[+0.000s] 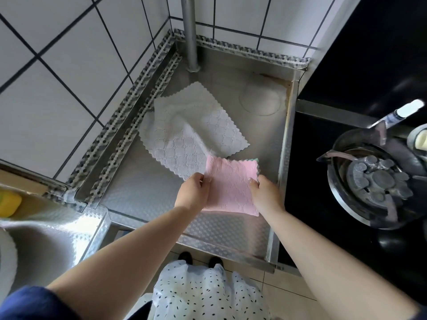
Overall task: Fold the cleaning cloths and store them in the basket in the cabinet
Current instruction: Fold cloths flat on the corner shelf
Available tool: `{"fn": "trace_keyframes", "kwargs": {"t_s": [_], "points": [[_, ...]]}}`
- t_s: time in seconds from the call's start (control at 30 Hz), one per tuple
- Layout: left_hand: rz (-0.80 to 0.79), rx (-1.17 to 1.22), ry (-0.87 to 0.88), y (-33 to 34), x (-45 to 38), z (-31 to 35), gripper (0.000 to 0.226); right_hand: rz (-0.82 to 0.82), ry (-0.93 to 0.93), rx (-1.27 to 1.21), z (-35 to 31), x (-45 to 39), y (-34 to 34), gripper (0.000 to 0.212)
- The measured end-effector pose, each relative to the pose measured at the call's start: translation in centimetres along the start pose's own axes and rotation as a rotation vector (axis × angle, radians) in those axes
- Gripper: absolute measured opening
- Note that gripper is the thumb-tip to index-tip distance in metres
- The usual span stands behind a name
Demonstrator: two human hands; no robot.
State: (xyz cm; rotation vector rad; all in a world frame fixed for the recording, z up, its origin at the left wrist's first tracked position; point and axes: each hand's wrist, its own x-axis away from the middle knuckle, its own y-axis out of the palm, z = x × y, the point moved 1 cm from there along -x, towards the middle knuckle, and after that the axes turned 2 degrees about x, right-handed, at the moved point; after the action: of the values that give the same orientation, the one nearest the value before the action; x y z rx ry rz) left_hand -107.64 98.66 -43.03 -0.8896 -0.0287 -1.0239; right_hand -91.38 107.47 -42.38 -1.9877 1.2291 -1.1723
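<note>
Sponge: a yellow sponge sits far left, by the sink.
Sink: the shiny sink is at the lower left, next to the counter.
Counter: the metal counter fits into the tiled corner, with a raised rim along its right edge.
Pipe: a grey pipe stands up at the back corner of the counter.
White cloths: the white cloths lie loose in the middle of the counter. One lies over the other, and a near corner touches the pink cloth.
My left grip: my left hand pinches the left edge of the pink cloth, thumb on top and fingers curled under.
Pink cloth: the pink cloth is folded and lies near the front right corner of the counter, between my two hands.
Green cloth: a bit of green cloth peeks out at the far right corner of the pink one.
My right grip: my right hand holds the right edge of the pink cloth, fingers curled on it.
Stove: the black stove is right of the counter.
Pot: a metal pot sits on the stove, far right.
</note>
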Motion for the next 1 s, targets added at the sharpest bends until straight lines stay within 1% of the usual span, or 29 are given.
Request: {"fn": "trace_keyframes", "kwargs": {"t_s": [0.1,0.17,0.27,0.3,0.33,0.4,0.47,0.5,0.53,0.6,0.67,0.7,0.8,0.87,0.93,0.97,1.0], "points": [[-0.012,-0.033,0.002,0.1,-0.3,0.1,0.028,-0.008,-0.002,0.053,0.0,-0.1,0.1,0.028],[-0.022,-0.045,-0.008,0.0,-0.4,0.3,0.029,-0.016,-0.002,0.073,-0.1,-0.2,0.2,0.025],[-0.002,0.039,-0.012,-0.7,0.1,0.3,0.031,-0.025,0.006,0.079,0.1,0.4,-0.5,0.024],[0.046,0.036,0.048,-1.0,0.3,0.2,0.034,-0.007,-0.004,0.108,0.3,0.7,-1.0,0.026],[0.111,-0.007,0.158,-1.3,0.5,0.0,0.035,0.045,-0.049,0.162,0.5,1.0,-1.3,0.031],[0.200,-0.202,0.425,-1.6,0.8,-0.2,0.036,0.180,-0.232,0.276,0.7,1.3,-1.6,0.044],[0.185,-0.431,0.625,-1.0,0.9,-0.1,0.045,0.224,-0.432,0.355,0.1,1.5,-0.9,0.049],[0.144,-0.527,0.689,-0.5,0.7,-0.2,0.048,0.232,-0.496,0.388,-0.6,1.5,-0.3,0.050],[0.094,-0.610,0.731,0.1,0.6,-0.2,0.048,0.201,-0.517,0.420,-1.4,1.6,0.3,0.051],[-0.003,-0.742,0.753,1.0,0.2,-0.5,0.050,0.100,-0.500,0.476,-2.6,1.9,1.5,0.058],[-0.069,-0.817,0.752,1.4,-0.2,-1.0,0.053,-0.001,-0.448,0.529,-2.4,1.9,2.6,0.065],[-0.090,-0.833,0.756,1.4,-0.4,-1.2,0.053,-0.017,-0.425,0.558,-1.6,1.8,3.0,0.066],[-0.168,-0.804,0.754,1.2,-0.7,-1.5,0.055,0.007,-0.390,0.638,0.3,1.8,3.5,0.062],[-0.193,-0.779,0.728,1.0,-0.9,-1.5,0.061,0.002,-0.378,0.626,0.6,1.5,3.4,0.062],[-0.171,-0.758,0.736,1.0,-0.8,-1.3,0.063,0.011,-0.425,0.631,0.5,1.6,3.1,0.062],[-0.159,-0.737,0.733,0.9,-0.7,-1.1,0.061,0.012,-0.443,0.606,0.5,1.5,2.9,0.061],[-0.136,-0.695,0.722,0.7,-0.6,-0.9,0.059,0.010,-0.432,0.531,0.4,1.5,2.6,0.063]]}}
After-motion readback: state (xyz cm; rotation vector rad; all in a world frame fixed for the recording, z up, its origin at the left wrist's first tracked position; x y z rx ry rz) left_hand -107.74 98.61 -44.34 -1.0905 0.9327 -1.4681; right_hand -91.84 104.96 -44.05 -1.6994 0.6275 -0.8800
